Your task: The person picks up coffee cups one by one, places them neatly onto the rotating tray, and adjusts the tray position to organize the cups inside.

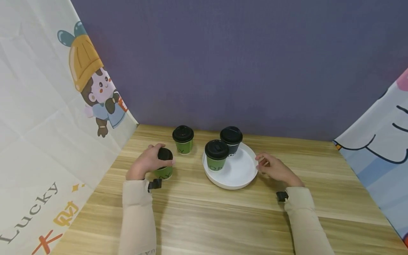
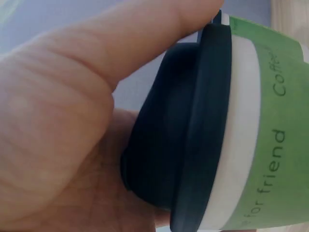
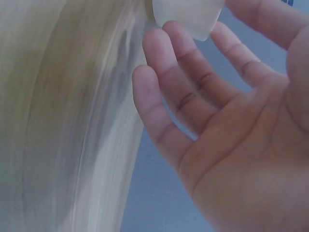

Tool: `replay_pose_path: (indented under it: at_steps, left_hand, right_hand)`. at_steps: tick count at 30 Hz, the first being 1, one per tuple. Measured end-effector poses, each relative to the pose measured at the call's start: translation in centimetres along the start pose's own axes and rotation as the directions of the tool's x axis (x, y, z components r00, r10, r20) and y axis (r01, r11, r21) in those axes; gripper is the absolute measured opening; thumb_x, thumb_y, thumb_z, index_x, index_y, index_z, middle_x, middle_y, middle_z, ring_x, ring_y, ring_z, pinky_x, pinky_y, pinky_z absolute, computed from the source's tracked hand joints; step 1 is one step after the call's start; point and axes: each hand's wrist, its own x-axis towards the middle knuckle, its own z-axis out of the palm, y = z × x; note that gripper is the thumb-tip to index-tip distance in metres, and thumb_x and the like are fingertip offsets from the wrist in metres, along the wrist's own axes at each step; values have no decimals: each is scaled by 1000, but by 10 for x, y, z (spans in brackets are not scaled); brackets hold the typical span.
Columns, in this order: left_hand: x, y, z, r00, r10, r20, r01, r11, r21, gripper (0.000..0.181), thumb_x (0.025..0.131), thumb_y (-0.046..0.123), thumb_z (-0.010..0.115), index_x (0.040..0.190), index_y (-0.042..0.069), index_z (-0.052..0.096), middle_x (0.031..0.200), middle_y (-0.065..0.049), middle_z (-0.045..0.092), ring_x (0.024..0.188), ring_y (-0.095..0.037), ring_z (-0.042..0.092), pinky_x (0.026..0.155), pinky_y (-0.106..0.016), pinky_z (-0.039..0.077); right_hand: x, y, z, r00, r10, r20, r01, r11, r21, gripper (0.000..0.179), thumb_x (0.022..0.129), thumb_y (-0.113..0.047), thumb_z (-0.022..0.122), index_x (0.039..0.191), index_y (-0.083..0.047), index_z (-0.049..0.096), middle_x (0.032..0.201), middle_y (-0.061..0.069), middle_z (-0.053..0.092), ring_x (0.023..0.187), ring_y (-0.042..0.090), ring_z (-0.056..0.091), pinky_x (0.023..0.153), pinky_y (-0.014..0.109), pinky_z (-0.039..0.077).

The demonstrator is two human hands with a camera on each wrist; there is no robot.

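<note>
My left hand (image 1: 149, 162) grips a green paper coffee cup (image 1: 164, 172) by its black lid (image 2: 159, 130), with the thumb along one side of the lid. The cup's green sleeve carries printed words in the left wrist view. Beside the right rim of a white round tray (image 1: 243, 170) is my right hand (image 1: 273, 169). Its fingers (image 3: 159, 53) are loosely bent at the tray's edge (image 3: 188, 14); whether they touch it, I cannot tell. On the tray's left part stand a green lidded cup (image 1: 216, 163) and, behind it, a dark lidded cup (image 1: 232, 148).
Another green cup (image 1: 183, 146) with a black lid stands on the wooden table (image 1: 216, 219), behind my left hand. A purple-grey backdrop (image 1: 236, 63) rises at the table's far edge. Printed cloths hang at left (image 1: 41, 117) and right (image 1: 379, 148).
</note>
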Motion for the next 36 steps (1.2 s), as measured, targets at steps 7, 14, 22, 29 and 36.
replay_pose_path:
  at_steps: [7, 14, 22, 29, 36]
  left_hand:
    - [2, -2, 2, 999, -26, 45, 27, 999, -18, 115, 76, 49, 89, 162, 8, 24, 151, -32, 33, 134, -49, 47, 107, -61, 44]
    - [4, 0, 3, 999, -35, 20, 35, 999, -1, 112, 75, 46, 89, 160, 9, 27, 150, -29, 38, 132, -47, 50, 106, -60, 45]
    - [6, 7, 6, 999, 5, -46, -5, 1000, 9, 103, 74, 43, 89, 153, 4, 36, 137, -23, 50, 122, -40, 57, 104, -55, 48]
    - [7, 18, 10, 987, 113, -111, -113, 994, 11, 92, 73, 38, 90, 144, -1, 47, 133, -22, 57, 120, -37, 58, 104, -53, 47]
    - [7, 33, 12, 982, 167, -93, -167, 986, 4, 96, 74, 38, 91, 149, 2, 43, 145, -20, 54, 130, -37, 55, 109, -53, 45]
  right_hand:
    - [-2, -3, 0, 1000, 7, 6, -7, 1000, -3, 36, 99, -24, 70, 127, -6, 56, 113, 18, 62, 90, 22, 63, 70, 35, 52]
    - [-3, -6, 0, 1000, -9, 10, 9, 1000, -20, 34, 95, -25, 74, 118, -6, 59, 108, 14, 63, 89, 22, 59, 67, 32, 50]
    - [-2, -5, 0, 999, -31, -13, 30, 998, -52, 34, 98, -27, 70, 121, -5, 58, 104, 13, 64, 85, 21, 59, 68, 32, 50]
    - [5, 2, 6, 985, -57, -161, 42, 995, -94, 43, 106, -21, 56, 139, 6, 48, 97, 17, 67, 74, 22, 64, 60, 30, 51]
    - [12, 5, 15, 988, -22, -150, 6, 994, -110, 47, 109, -23, 50, 148, 3, 43, 89, 13, 64, 67, 16, 56, 57, 29, 47]
